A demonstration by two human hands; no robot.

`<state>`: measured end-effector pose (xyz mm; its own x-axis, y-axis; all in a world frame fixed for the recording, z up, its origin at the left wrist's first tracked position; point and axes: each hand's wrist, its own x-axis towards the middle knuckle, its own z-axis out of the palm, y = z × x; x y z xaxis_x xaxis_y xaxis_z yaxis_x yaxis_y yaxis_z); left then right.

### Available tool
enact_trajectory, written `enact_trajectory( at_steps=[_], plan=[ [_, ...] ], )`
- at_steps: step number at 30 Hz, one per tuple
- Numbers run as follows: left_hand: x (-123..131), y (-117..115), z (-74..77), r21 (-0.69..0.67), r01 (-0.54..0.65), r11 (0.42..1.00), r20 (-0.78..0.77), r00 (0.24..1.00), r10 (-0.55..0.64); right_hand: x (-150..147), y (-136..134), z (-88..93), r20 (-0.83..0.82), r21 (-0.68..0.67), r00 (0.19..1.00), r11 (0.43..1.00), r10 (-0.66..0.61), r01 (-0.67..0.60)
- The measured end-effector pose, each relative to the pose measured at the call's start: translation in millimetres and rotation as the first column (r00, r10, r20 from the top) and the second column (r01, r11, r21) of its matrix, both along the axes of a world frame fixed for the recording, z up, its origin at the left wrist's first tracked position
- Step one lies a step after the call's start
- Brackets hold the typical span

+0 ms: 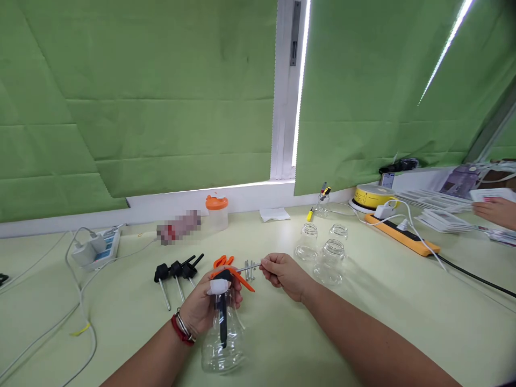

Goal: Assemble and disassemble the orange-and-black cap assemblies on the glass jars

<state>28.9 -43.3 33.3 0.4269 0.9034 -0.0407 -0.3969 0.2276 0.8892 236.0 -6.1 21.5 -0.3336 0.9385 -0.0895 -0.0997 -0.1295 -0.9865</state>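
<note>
My left hand (203, 303) is wrapped round the neck of a clear spray bottle (221, 357) with a black head, a white piece at its front and a black part hanging down the bottle. An orange trigger (244, 281) sticks out from the head to the right. My right hand (285, 275) pinches the far end of a thin metal rod (250, 267), whose other end reaches the head; whether it is inserted cannot be seen. Several more metal rods (249, 271) and orange triggers (223, 261) lie just beyond. To the left lie black spray heads (176, 269) with tubes.
Clear bottles (328, 266) stand to the right, with a jar of tools (322, 204) behind. An orange power strip (403, 235) and cables lie farther right. An orange-lidded cup (217, 214) stands at the back. Another person's hand (495, 210) holds something white.
</note>
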Motion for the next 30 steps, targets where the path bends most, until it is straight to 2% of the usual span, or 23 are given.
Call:
enact_trajectory(
  at_steps=[3,8,12,17,22,26,30],
  plan=[
    [0,2,-2.3,-0.052,-0.021,0.998,0.002,1.0,0.021,5,2,-1.8,-0.012,0.062,1.0,0.998,0.005,-0.004],
    [2,2,-4.7,-0.086,-0.024,0.996,0.021,0.999,0.026,7,9,-8.5,0.062,0.014,0.998,1.0,-0.003,0.002],
    [1,3,-5.0,-0.089,-0.036,0.995,0.017,0.999,0.038,5,12,-10.2,-0.004,0.068,1.0,0.998,0.004,-0.004],
    [0,6,-4.3,-0.098,-0.046,0.994,-0.011,0.999,0.045,5,14,-11.7,0.042,-0.007,0.999,1.0,-0.004,0.004],
    [-2,11,-7.0,-0.095,-0.054,0.994,0.0,0.999,0.054,5,18,-14.3,-0.073,-0.005,0.997,1.0,0.004,-0.004],
    [-2,13,-10.2,-0.089,-0.032,0.995,0.005,0.999,0.033,4,20,-14.6,-0.004,-0.077,1.0,0.997,0.016,-0.016],
    [-2,14,-9.3,-0.099,-0.027,0.995,0.014,1.0,0.028,4,20,-14.3,-0.011,0.036,1.0,0.999,0.012,-0.012]
  ],
)
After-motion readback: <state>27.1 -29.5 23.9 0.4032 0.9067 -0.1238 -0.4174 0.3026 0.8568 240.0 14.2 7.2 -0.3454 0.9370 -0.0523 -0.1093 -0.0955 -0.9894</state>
